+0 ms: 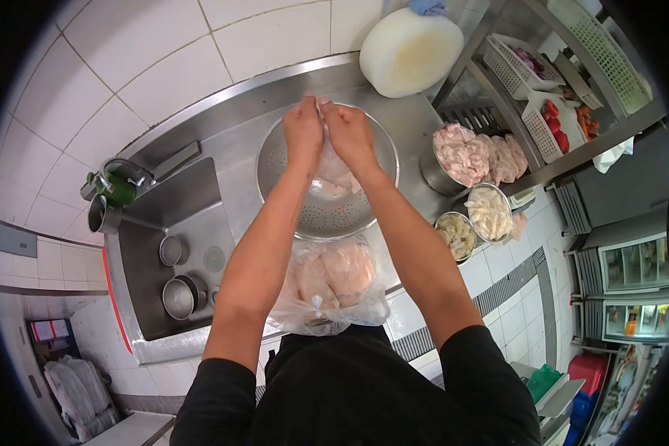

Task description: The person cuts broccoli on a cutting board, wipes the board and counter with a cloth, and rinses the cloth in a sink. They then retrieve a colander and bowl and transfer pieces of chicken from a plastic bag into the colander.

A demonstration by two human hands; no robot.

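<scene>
My left hand and my right hand are close together over a large metal colander, both closed with the fingers curled in. Between them they grip a clear plastic bag by its gathered top. Pale pink raw meat shows at the lower part of this bag, inside the colander. Nearer my body, a second clear plastic bag full of pale raw meat lies at the counter's front edge, against the colander.
Left of the colander is a steel sink with metal cups. To the right stand a pot heaped with raw meat and smaller containers of pale pieces. A round white board leans at the back, beside a shelf with baskets.
</scene>
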